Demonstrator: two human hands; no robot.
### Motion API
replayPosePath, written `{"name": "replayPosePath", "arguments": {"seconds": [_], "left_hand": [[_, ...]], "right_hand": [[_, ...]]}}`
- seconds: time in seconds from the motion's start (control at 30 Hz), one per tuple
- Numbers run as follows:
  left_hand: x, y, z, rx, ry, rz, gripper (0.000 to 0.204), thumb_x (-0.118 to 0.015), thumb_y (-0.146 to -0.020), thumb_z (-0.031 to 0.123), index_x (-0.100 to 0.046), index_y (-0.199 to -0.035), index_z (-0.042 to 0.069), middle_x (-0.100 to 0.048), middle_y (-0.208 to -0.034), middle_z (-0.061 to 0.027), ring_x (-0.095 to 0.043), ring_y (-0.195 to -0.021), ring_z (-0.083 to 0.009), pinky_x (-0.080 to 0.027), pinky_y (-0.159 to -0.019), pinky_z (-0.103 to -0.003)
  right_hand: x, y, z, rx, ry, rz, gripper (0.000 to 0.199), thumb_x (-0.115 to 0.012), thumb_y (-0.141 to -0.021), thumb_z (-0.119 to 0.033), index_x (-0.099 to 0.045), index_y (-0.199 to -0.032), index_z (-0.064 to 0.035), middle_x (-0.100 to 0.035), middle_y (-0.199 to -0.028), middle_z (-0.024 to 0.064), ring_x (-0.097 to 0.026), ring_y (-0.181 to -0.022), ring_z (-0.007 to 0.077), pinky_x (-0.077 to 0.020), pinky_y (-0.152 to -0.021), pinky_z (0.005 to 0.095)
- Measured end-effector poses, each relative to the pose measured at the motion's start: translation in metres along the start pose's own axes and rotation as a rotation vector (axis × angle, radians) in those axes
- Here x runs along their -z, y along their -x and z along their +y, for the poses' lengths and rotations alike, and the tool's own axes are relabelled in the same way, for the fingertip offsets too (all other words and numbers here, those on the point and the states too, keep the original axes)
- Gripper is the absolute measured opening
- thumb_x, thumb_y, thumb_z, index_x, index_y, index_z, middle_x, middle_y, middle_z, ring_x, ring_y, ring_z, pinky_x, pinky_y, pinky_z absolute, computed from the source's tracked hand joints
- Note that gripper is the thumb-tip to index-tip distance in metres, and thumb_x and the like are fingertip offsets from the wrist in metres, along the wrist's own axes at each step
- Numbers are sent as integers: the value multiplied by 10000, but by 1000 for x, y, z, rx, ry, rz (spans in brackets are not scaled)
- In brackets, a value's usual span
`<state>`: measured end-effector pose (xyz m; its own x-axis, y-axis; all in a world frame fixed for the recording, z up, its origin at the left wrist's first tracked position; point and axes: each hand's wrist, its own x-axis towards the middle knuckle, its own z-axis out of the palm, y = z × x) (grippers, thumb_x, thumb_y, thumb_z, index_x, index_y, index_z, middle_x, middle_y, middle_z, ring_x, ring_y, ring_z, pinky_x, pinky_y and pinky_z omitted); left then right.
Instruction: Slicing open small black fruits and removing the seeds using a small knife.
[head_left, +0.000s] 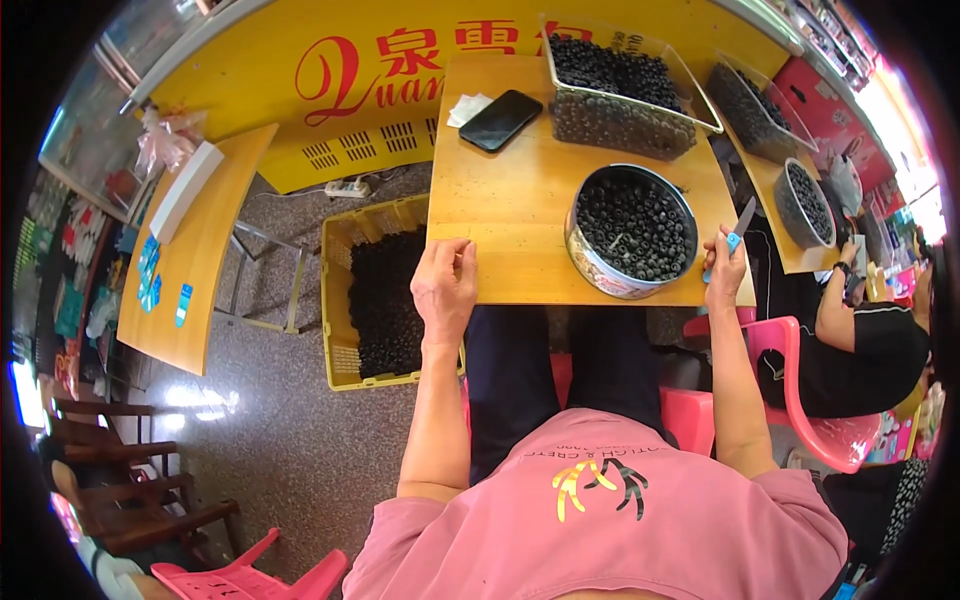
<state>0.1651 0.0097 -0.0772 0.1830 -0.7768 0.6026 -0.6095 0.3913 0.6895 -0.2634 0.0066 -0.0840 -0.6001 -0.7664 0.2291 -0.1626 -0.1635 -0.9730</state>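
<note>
My right hand (727, 266), at the table's right front corner, grips a small knife (735, 240) by its blue handle, the blade pointing up and away. My left hand (445, 287) rests at the left front edge with curled fingers. Whatever it may hold is hidden. Between the hands, closer to the right one, stands a round tin (622, 280) with small dark round pieces (640, 225) in it, several showing a pale ring. Behind it, a clear plastic tub (625, 125) is heaped with similar dark pieces.
A black phone (502, 120) lies by a white tissue (468, 109) on the wooden table (500, 220). A yellow crate (340, 345) of dark pieces stands on the floor at left. On the right, a person (860, 340) sits at another table bearing a tub (760, 115) and a bowl (806, 205).
</note>
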Motion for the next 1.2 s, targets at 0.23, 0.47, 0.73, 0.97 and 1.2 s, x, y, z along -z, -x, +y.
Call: {"name": "replayPosePath", "arguments": {"seconds": [0.23,0.47,0.73,0.97,1.2], "left_hand": [[2,-1,-2,14,2,-5,74,-659,-861,76,-638,-882,9,-612,-794,-107,-605,-655,-233,-482,-607,-319],[3,-2,-1,32,38,0,64,-658,-857,64,-632,-867,7,-611,-785,-113,-607,-651,-252,-481,-600,-333],[3,-2,-1,57,67,15,61,-673,-827,49,-620,-856,38,-598,-771,-96,-602,-670,-262,-481,-614,-349],[3,-4,-3,61,63,3,56,-672,-838,47,-626,-853,19,-605,-776,-104,-607,-658,-249,-486,-607,-338],[4,-4,1,66,68,-21,89,-705,-811,61,-623,-831,32,-603,-768,-94,-602,-654,-244,-478,-601,-346]], "right_hand": [[-2,-1,1,-25,38,9,275,-554,-966,-176,-540,-1176,0,-586,-739,45,-444,-515,48,-372,-460,208],[-6,-3,-1,-48,129,47,261,-557,-953,-167,-548,-1155,-1,-588,-723,37,-452,-510,51,-375,-439,214],[-5,-5,5,-16,223,73,238,-567,-938,-164,-568,-1121,-11,-600,-707,39,-461,-488,55,-377,-422,213],[-6,-5,5,-14,228,74,230,-571,-937,-170,-568,-1099,-8,-599,-699,43,-455,-466,58,-376,-410,216],[-5,-5,5,-23,228,62,227,-561,-945,-168,-563,-1101,-2,-592,-695,38,-456,-476,55,-382,-422,218]]}}
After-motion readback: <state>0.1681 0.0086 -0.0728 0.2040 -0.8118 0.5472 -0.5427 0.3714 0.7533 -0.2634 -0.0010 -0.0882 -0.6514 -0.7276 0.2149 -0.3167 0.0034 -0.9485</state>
